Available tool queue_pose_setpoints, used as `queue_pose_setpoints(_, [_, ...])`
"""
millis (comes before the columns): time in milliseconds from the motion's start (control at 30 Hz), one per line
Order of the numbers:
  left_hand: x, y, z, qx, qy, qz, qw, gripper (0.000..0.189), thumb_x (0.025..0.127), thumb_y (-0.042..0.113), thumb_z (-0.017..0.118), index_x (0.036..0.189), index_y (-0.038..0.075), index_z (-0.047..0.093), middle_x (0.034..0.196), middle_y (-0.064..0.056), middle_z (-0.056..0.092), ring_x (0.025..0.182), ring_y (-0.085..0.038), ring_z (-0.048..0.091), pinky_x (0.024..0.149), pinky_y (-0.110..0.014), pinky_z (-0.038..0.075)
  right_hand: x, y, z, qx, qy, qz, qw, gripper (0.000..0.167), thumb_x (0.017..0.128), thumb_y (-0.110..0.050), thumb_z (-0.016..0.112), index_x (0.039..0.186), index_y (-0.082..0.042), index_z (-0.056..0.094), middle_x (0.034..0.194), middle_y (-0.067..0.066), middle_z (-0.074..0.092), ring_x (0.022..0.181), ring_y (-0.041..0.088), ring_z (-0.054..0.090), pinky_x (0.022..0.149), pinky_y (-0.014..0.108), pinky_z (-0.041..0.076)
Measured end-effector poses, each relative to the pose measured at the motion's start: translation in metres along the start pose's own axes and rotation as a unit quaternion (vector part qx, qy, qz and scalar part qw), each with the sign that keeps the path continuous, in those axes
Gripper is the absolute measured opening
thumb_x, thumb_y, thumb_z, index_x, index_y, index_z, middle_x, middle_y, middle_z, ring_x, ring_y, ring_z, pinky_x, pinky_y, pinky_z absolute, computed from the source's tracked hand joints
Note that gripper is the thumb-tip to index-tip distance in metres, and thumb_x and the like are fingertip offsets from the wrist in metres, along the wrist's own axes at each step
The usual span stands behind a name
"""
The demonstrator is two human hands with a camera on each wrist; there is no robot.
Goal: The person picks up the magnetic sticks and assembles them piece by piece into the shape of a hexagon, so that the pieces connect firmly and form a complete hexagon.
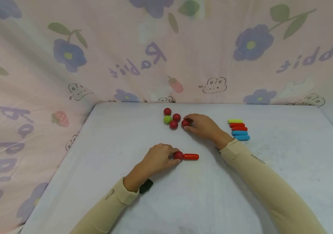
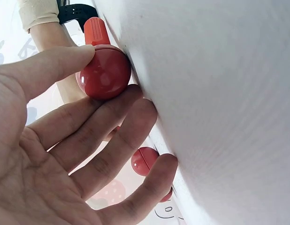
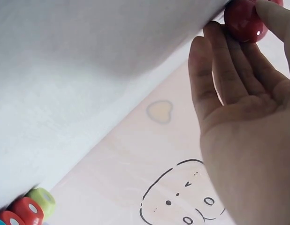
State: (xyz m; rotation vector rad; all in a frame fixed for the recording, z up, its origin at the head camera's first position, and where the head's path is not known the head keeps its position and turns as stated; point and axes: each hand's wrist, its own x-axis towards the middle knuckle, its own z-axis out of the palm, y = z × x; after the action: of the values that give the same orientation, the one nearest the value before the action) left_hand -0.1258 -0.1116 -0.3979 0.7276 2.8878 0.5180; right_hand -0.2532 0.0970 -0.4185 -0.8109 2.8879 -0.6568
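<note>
Grips, in left hand (image 1: 159,158), a red ball (image 1: 178,155) touching a red stick (image 1: 191,157), well apart from left table edge (image 1: 64,162); in right hand (image 1: 205,126), a second red ball (image 1: 185,123) near far edge (image 1: 213,105), just beside clustered balls (image 1: 176,117); leaves open room between.

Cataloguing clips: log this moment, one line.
left hand: holds red ball touching red stick; right hand: holds another red ball; other sticks: lined up

This is a screened-off tabletop nook, domestic-looking in its dressing, though the sort of room beyond cannot be told. Pale pink cloth (image 1: 189,58) hangs along the far and left edges of the table (image 1: 204,198), printed with purple-blue flowers (image 1: 70,53), strawberries (image 1: 175,84), doodled animal faces (image 1: 215,85) and lettering (image 1: 138,61). The tabletop is plain and whitish.
</note>
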Motion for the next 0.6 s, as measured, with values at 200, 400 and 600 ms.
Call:
queue_pose_setpoints(200, [0.0007, 0.0005, -0.0008, -0.002, -0.003, -0.003, 1.0000, 0.034, 0.088, 0.030, 0.076, 0.117, 0.013, 0.075, 0.093, 0.000, 0.075, 0.079, -0.012, 0.058, 0.067, -0.025, 0.047, -0.0003, 0.0007, -0.0013, 0.002, -0.002, 0.002, 1.0000, 0.048, 0.093, -0.029, 0.070, 0.134, -0.007, 0.059, 0.127, 0.012, 0.067, 0.115, 0.027, 0.063, 0.105, 0.048, 0.049])
queue_pose_setpoints(400, [0.0003, -0.0003, -0.0003, -0.005, -0.001, -0.003, 1.0000, 0.033, 0.087, 0.029, 0.077, 0.115, 0.012, 0.075, 0.088, 0.001, 0.073, 0.075, -0.011, 0.054, 0.064, -0.024, 0.045, -0.0004, -0.0003, -0.0030, 0.007, -0.006, 0.003, 1.0000, 0.049, 0.092, -0.029, 0.071, 0.134, -0.007, 0.059, 0.128, 0.011, 0.067, 0.115, 0.027, 0.062, 0.105, 0.048, 0.048])
queue_pose_setpoints(600, [0.0003, -0.0006, 0.0013, -0.011, 0.004, 0.004, 0.9999, 0.032, 0.087, 0.028, 0.077, 0.114, 0.012, 0.076, 0.087, 0.001, 0.073, 0.074, -0.011, 0.054, 0.063, -0.023, 0.044, -0.0026, 0.0008, -0.0028, 0.000, -0.008, 0.001, 1.0000, 0.048, 0.093, -0.029, 0.070, 0.134, -0.007, 0.059, 0.127, 0.011, 0.067, 0.116, 0.027, 0.062, 0.105, 0.048, 0.048])
